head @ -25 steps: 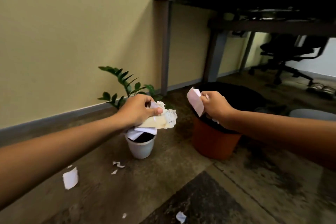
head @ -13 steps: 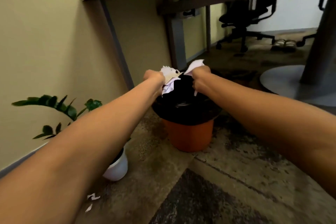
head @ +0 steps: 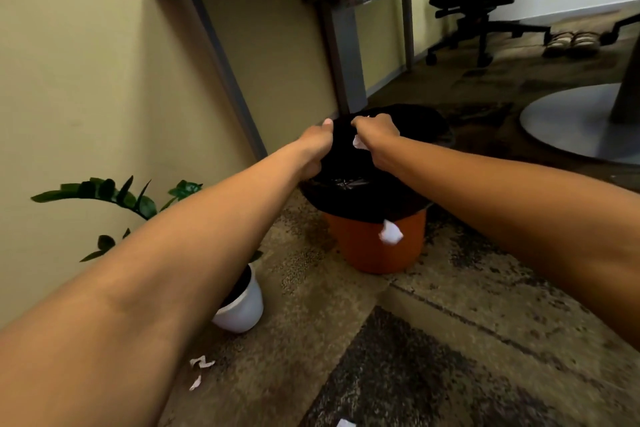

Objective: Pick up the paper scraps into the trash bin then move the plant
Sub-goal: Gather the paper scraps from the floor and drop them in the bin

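While both hands sit over the bin mouth, entries run from the left. Plant (head: 114,191) in its white pot (head: 242,303) stands by the wall (head: 86,80). Floor scraps (head: 201,362) lie just beside the pot, down and back from the left hand (head: 313,149), the nearer one. Its fingers curl downward; cannot tell if it holds anything. Right hand (head: 377,139) curls round a white scrap (head: 358,142) above the trash bin (head: 374,250). One piece (head: 390,233) shows against the bin's outer wall, likely a miss. Carpet (head: 450,340) lies open front and right.

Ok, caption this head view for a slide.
Left hand and right hand at the bin; scraps lie by the plant.
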`<state>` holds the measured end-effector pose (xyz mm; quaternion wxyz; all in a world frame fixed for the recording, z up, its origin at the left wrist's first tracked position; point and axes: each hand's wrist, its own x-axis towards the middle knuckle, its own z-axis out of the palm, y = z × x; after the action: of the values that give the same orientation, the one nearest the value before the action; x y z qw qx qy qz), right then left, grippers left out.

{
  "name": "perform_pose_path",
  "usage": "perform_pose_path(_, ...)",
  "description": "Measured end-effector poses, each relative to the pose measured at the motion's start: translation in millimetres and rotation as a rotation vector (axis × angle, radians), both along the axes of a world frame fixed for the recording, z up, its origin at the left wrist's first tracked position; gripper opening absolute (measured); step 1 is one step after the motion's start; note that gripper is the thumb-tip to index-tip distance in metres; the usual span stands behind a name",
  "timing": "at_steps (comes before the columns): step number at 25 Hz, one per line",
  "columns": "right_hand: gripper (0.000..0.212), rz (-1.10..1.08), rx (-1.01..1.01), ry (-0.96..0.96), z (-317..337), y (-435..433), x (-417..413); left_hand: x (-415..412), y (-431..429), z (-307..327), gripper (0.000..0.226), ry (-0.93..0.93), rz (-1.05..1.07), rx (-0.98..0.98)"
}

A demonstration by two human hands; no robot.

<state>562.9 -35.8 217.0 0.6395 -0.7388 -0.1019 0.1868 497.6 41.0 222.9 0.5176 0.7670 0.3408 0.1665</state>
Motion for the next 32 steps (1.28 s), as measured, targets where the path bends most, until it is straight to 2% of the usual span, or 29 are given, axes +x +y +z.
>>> perform_pose_path(2, 0.042, -0.006, -0.079, -0.059, 0, -1, -2, -14, -3, -3, 0.047, 0.046, -0.039, 0.105)
perform_pose_path(6, 0.023, 0.034, -0.198, -0.286, -5, -12, -18, -56, -10, -13, 0.031, 0.092, -0.126, 0.436)
perform_pose_path(8, 0.018, 0.035, -0.187, -0.491, -7, -18, -27, -85, -18, -25, 0.025, 0.062, -0.128, 0.568)
perform_pose_path(11, 0.012, 0.117, -0.132, -0.933, -14, -32, -55, -136, -28, -43, 0.019, 0.032, -0.125, 0.720)
perform_pose_path(15, 0.009, 0.543, -0.053, -1.511, -46, -57, -103, -201, -39, -86, 0.012, 0.145, -0.238, 0.750)
perform_pose_path(17, 0.012, 0.860, -0.136, -1.784, -77, -73, -118, -234, -48, -121, 0.013, 0.218, -0.306, 0.758)
perform_pose_path(19, 0.016, 1.143, -0.280, -1.885, -112, -87, -125, -266, -61, -161, 0.018, 0.301, -0.399, 0.684)
perform_pose_path(21, 0.023, 1.308, -0.521, -1.799, -144, -97, -119, -295, -73, -197, 0.031, 0.462, -0.536, 0.609)
perform_pose_path(22, 0.027, 1.321, -0.680, -1.697, -159, -101, -112, -307, -79, -212, 0.041, 0.558, -0.606, 0.590)
perform_pose_path(25, 0.045, 1.131, -1.119, -1.200, -194, -109, -80, -337, -94, -248, 0.064, 0.728, -0.764, 0.556)
perform_pose_path(28, 0.057, 0.996, -1.324, -0.823, -222, -124, -50, -359, -113, -266, 0.073, 0.772, -0.875, 0.479)
perform_pose_path(30, 0.057, 0.966, -1.416, -0.700, -233, -139, -42, -368, -123, -268, 0.078, 0.811, -0.922, 0.485)
perform_pose_path(32, 0.059, 0.947, -1.421, -0.634, -243, -152, -42, -372, -129, -268, 0.081, 0.825, -0.905, 0.557)
